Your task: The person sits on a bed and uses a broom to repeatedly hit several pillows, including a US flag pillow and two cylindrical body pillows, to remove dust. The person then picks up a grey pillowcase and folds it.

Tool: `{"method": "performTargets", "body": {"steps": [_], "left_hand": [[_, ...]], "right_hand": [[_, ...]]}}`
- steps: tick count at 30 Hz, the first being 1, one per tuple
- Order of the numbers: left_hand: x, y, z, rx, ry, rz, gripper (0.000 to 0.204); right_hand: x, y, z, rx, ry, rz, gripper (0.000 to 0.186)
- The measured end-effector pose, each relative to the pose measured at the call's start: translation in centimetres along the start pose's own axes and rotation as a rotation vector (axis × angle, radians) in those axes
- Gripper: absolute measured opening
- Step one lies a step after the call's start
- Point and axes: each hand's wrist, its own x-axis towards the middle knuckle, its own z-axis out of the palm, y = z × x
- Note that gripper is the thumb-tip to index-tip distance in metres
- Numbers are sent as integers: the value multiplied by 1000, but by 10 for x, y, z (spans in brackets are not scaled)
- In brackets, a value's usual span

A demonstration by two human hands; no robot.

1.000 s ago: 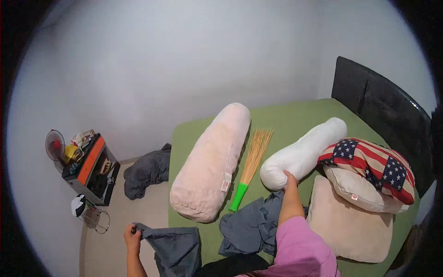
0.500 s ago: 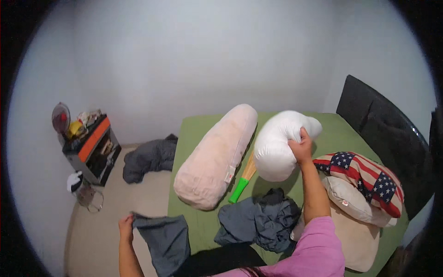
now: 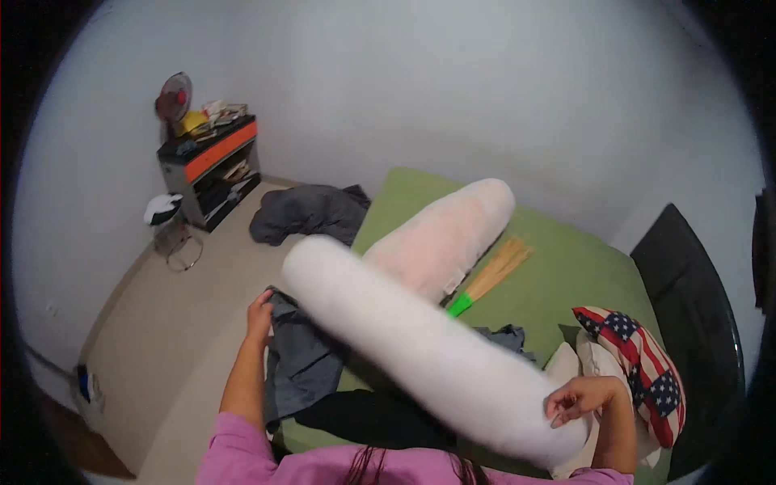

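A long white bolster (image 3: 428, 347) slants across in front of me, its far end a little blurred. My right hand (image 3: 578, 400) grips it near its lower right end, fingers curled into the fabric. My left hand (image 3: 260, 315) pinches the top corner of a dark grey pillowcase (image 3: 303, 356), which hangs down beside the bolster's far end. Behind the bolster lies a pale pink bolster (image 3: 453, 230), partly covered by it. A bed broom (image 3: 493, 279) of straw with a green grip rests alongside. More grey cloth (image 3: 505, 339) peeks out behind the white bolster.
A green sheet (image 3: 566, 259) covers the bed, with a dark headboard (image 3: 703, 339) at right. A flag-patterned pillow (image 3: 638, 368) leans on cream pillows (image 3: 594, 356). A grey bundle (image 3: 307, 212) lies on the floor near a cabinet (image 3: 214, 174) topped by a fan (image 3: 174, 101).
The white bolster has swung from upright over the bed to a long slant near my body, with my right hand lower and closer. My left hand still holds the pillowcase. The view has turned.
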Motion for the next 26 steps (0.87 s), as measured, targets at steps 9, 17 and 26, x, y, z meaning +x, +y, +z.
{"method": "performTargets", "body": {"steps": [9, 17, 26], "left_hand": [[-33, -43, -1, 650, -318, 373, 35], [-79, -49, -86, 422, -157, 139, 37], [-34, -38, -65, 146, 51, 110, 45]], "right_hand": [[231, -72, -112, -403, 772, -460, 19], [428, -112, -18, -246, 747, -98, 72], [277, -158, -8, -402, 355, -245, 34]]}}
